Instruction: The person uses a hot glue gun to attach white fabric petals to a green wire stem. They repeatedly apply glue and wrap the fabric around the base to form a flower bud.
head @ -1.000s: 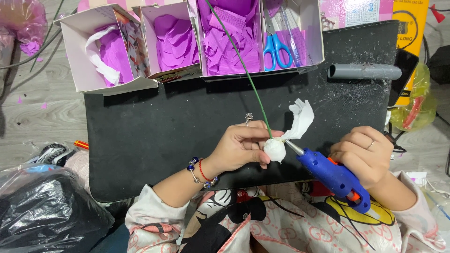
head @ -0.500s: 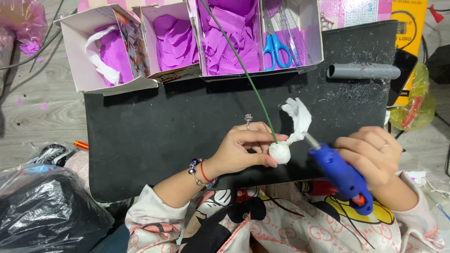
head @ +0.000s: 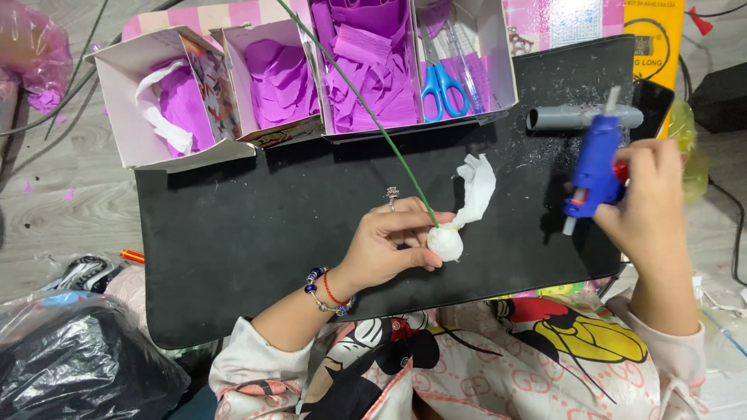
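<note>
My left hand (head: 385, 249): fingers pinched round white ball (head: 446, 243) on green wire (head: 366, 109), mid black mat (head: 327, 225). White paper strip (head: 476, 187) trails off ball toward 1 o'clock. My right hand (head: 646, 206): fingers clenched on blue glue gun (head: 593, 163), 3 o'clock of ball, well apart. Scissors (head: 442, 85) in box (head: 498, 62) at 12.

On the black board (head: 257, 257), the left hand (head: 385, 249) pinches a small white ball (head: 446, 243) with a green wire stem (head: 366, 109) rising from it toward the boxes behind the board. A white paper strip (head: 476, 187) trails off the ball. The right hand (head: 650, 206) grips a blue glue gun (head: 593, 163) above the board's right part, nozzle down, apart from the ball. Behind the board, open boxes (head: 233, 85) hold purple paper and blue scissors (head: 442, 87). A grey tube (head: 580, 117) lies at the board's far right corner.
</note>
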